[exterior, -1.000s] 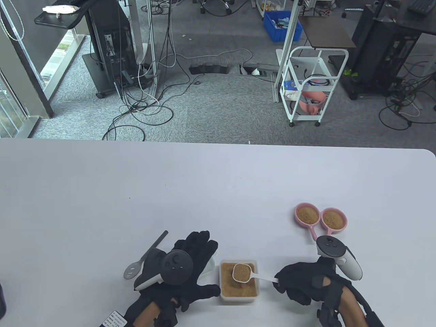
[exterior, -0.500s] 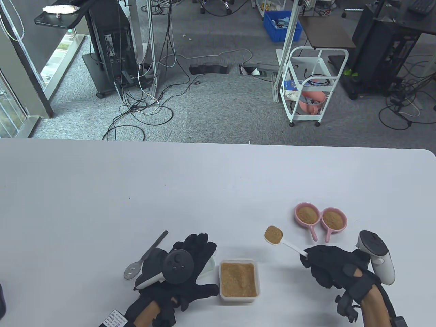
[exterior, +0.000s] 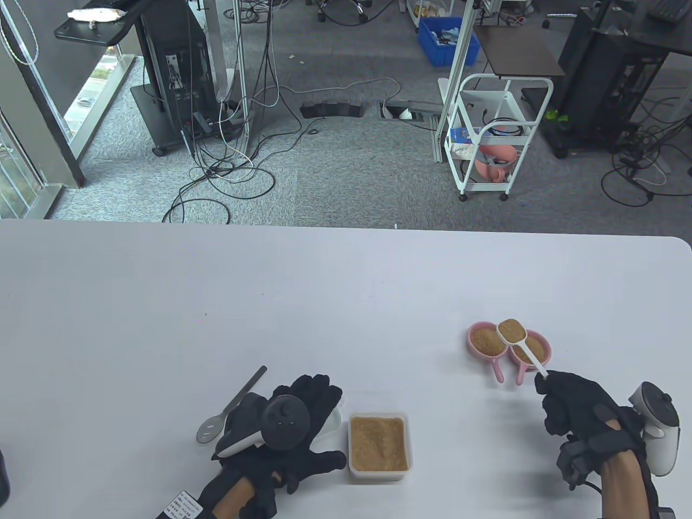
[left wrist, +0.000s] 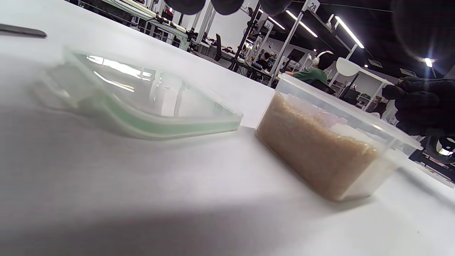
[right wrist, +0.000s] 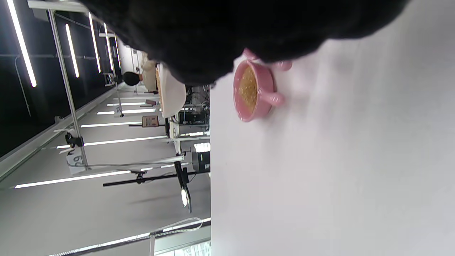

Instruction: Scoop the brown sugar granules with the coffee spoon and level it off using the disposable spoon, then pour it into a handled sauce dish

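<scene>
My right hand (exterior: 543, 385) pinches the handle of the white coffee spoon (exterior: 512, 331). Its bowl, heaped with brown sugar, hovers over the gap between two pink handled sauce dishes (exterior: 486, 341) (exterior: 531, 348), both holding sugar. In the right wrist view one pink dish (right wrist: 253, 90) and the spoon (right wrist: 171, 89) show below the glove. The clear container of brown sugar (exterior: 378, 446) (left wrist: 330, 149) sits near the front edge. My left hand (exterior: 311, 411) lies flat and open on the container's lid (exterior: 336, 420) (left wrist: 142, 103). The grey disposable spoon (exterior: 243, 392) lies on the table left of that hand.
The white table (exterior: 270, 303) reaches back to its far edge, with floor, cables and a white cart (exterior: 489, 140) beyond. A dark object (exterior: 2, 478) sits at the front left edge.
My right hand lifted the filled coffee spoon out of the sugar container and carried it right and away to above the pink dishes. The left hand stayed on the lid.
</scene>
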A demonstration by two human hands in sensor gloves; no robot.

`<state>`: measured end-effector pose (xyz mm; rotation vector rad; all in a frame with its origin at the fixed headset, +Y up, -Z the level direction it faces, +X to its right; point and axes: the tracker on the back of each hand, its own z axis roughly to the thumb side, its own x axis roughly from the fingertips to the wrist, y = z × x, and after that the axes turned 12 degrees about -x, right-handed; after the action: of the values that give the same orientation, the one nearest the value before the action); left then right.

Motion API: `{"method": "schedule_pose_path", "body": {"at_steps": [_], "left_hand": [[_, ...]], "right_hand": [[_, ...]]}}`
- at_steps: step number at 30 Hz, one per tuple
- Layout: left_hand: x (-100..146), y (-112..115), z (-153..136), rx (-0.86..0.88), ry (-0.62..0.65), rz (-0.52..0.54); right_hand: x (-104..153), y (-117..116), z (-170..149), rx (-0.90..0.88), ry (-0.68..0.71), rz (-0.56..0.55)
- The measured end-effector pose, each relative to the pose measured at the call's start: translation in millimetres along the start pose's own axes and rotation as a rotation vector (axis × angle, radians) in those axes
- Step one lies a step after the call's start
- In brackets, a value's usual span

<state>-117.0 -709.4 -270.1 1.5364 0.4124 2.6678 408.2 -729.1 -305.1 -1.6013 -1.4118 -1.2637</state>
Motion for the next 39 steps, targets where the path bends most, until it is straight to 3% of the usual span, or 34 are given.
{"method": "schedule_pose_path", "body": {"at_steps": [13, 39], "left_hand": [[-0.2, 0.4, -0.5, -0.009, -0.009, -0.015], [-1.7, 3.0, -0.7, -0.016, -0.011, -0.037]], "right_hand": [[-2.0, 22.7, -7.6, 0.102, -0.022, -0.312], [0.3, 13.2, 6.8, 0.481, 0.046, -0.488]]}}
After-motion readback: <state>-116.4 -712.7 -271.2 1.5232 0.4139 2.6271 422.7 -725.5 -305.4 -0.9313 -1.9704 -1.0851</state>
